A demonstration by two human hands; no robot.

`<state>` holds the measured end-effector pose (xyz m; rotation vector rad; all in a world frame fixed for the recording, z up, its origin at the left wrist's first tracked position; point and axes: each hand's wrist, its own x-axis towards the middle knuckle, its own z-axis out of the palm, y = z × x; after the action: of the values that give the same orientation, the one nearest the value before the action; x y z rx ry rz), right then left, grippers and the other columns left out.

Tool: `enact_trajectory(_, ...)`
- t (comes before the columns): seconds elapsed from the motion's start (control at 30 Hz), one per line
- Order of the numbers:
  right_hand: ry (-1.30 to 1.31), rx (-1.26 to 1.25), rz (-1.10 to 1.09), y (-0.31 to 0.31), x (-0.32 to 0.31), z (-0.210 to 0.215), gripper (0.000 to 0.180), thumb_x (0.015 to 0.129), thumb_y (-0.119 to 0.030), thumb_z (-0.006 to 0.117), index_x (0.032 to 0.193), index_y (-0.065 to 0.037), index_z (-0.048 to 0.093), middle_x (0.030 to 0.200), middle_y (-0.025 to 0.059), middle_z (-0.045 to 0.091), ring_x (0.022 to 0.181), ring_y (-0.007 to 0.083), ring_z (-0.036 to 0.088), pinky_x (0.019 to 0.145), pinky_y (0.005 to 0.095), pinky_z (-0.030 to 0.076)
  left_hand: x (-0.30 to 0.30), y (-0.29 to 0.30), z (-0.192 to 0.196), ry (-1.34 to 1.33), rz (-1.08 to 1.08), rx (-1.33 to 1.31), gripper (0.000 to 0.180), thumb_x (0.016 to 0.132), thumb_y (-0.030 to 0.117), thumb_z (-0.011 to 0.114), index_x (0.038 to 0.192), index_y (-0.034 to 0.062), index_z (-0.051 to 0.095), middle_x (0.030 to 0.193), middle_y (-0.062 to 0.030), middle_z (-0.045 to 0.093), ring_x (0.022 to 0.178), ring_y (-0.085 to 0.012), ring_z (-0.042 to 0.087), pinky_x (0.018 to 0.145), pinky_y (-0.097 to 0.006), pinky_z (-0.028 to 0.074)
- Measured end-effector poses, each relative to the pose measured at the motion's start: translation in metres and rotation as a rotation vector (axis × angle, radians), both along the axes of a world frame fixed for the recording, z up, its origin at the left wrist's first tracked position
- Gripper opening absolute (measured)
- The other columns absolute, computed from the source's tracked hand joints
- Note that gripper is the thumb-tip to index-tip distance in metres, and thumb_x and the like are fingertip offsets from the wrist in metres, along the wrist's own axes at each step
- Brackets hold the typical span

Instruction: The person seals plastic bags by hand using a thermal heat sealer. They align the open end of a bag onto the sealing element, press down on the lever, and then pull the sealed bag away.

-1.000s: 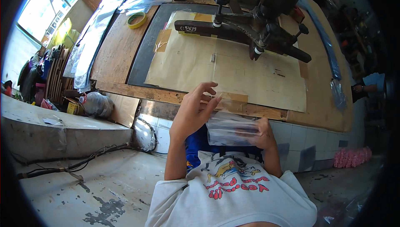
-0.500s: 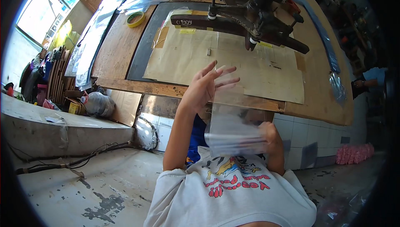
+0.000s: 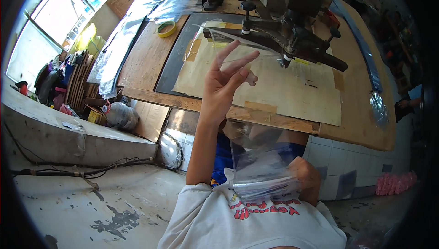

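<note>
Head view: nearest is the person's white T-shirt (image 3: 249, 233), printed in red, with blue shorts (image 3: 222, 155) beyond its hem. Above the lap, off the worktop's near edge, the right hand (image 3: 305, 174) is closed around the right side of a bundle of clear plastic sheets (image 3: 260, 183), slightly blurred; its lower part looks thick and layered, while the upper part is thin enough to see the legs through. To the left, a dark cable (image 3: 91, 173) runs along the foot of a pale ledge. Farther up, the left hand (image 3: 224, 83) is raised over the worktop's near edge, fingers partly spread. A clear film (image 3: 249, 48) shows around these fingers; whether they grip it cannot be told. Brown tape (image 3: 260, 107) crosses the near edge of the wooden worktop (image 3: 148, 59). Behind it, a cream board (image 3: 279, 89) lies on a dark mat (image 3: 177, 61), and a black metal frame (image 3: 287, 43) with knobs stands over the board's far part. Toward the worktop's left edge sits a yellow tape roll (image 3: 168, 34); more plastic sheeting (image 3: 171, 0) covers the far left corner, and a blue strip (image 3: 367, 54) follows the right edge. A bright window (image 3: 57, 11) stands beyond, at far left.
</note>
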<state>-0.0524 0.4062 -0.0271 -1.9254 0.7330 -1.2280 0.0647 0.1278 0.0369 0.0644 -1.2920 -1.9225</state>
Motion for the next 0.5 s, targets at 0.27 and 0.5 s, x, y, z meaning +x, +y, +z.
enact_trajectory(0.27,-0.106,-0.156,-0.101,-0.005,0.007,0.018,0.025,0.086,-0.022,0.071,0.07,-0.007,0.06,0.069,0.0082,0.064,0.062,0.0235,0.066,0.056,0.0314,0.051,0.023,0.012,0.011,-0.126,0.148,-0.067,0.057,0.097,0.001,0.063,0.147,-0.0029,0.036,0.117,-0.0246,0.069,0.078,-0.0135,0.066,0.079,-0.031,0.055)
enact_trajectory(0.5,-0.269,-0.566,-0.493,-0.038,-0.008,0.062,0.023,0.088,-0.022,0.071,0.073,-0.006,0.064,0.075,0.0091,0.071,0.069,0.021,0.073,0.061,0.0282,0.057,0.08,0.026,0.008,-0.97,-0.149,-0.36,0.028,0.102,0.006,0.055,0.127,-0.0039,0.051,0.092,-0.0165,0.073,0.072,-0.0137,0.065,0.072,-0.028,0.053)
